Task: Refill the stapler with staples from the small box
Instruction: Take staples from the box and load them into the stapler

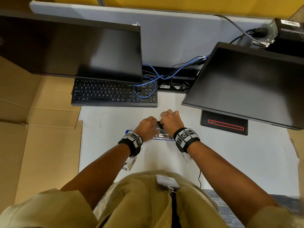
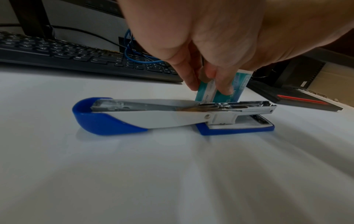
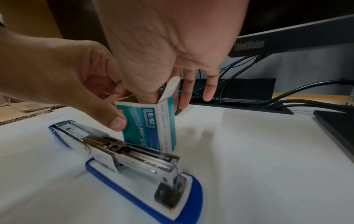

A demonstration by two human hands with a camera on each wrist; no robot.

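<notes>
Steadying the small teal cardboard staple box (image 3: 147, 125) upright, the left hand (image 3: 63, 84) grips it. Right hand (image 3: 172, 50) fingers (image 3: 147, 94) dig inside, seemingly for staples. The blue-and-white stapler (image 3: 134, 165), frame centre, lies open for loading.

A black keyboard (image 1: 114, 93) is set on the white desk (image 1: 230, 155) beneath a dark monitor (image 1: 79, 51), and a blue cable (image 1: 148, 83) is looped over its right keys. A second dark monitor (image 1: 250, 83) is tilted at the right, with its black, red-lined base (image 1: 224, 125) below it. Flattened cardboard (image 1: 37, 137) is spread along the left.
</notes>
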